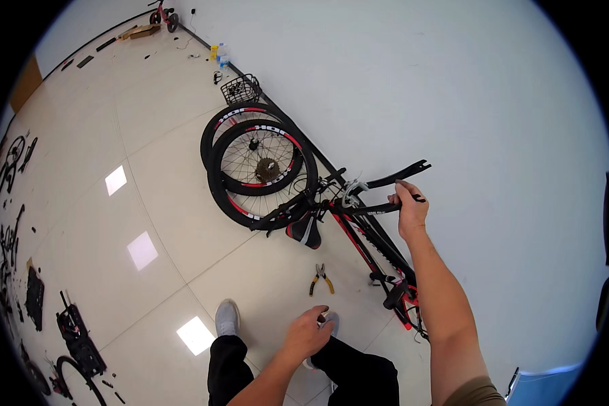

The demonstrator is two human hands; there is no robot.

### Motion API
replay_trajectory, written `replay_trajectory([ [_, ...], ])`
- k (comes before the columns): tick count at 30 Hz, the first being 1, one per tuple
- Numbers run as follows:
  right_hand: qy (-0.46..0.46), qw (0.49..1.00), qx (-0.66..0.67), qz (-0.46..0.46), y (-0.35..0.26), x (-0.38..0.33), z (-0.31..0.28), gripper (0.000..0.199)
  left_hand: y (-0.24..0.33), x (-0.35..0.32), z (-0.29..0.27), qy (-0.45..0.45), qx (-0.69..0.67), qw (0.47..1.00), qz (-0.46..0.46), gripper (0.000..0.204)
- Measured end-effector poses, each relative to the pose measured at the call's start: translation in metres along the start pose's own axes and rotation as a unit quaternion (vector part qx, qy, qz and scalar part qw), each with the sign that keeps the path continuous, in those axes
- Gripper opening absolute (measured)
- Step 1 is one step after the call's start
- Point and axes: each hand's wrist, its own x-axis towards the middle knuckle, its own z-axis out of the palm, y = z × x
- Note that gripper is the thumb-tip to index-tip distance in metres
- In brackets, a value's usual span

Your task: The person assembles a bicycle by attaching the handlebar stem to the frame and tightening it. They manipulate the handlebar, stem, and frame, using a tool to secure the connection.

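Beside the plain white wall [494, 135], your right hand [411, 210] is closed around one leg of a black two-pronged bicycle fork [390, 179], at the upper end of a black-and-red bicycle frame [352, 234]. Two overlapping black-tyred wheels [267, 169] with red-and-white rims are just left of it. Your left hand [307, 336] is half curled near your grey shoe [228, 318]; whether it holds anything, you cannot tell. Yellow-and-black-handled pliers [322, 279] lie on the pale tiled floor [162, 203] ahead of it.
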Motion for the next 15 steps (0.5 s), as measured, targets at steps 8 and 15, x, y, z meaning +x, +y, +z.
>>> replay_trajectory([
  [8,0.105,0.994,0.031,-0.021,-0.011,0.006,0.005,0.016,-0.011,0.008,0.001,0.012,-0.023,1.0,-0.002,0.047],
  [15,0.11,0.991,0.081,-0.016,-0.019,0.001,-0.004,0.02,-0.007,0.014,-0.004,0.012,-0.019,1.0,-0.005,0.047],
])
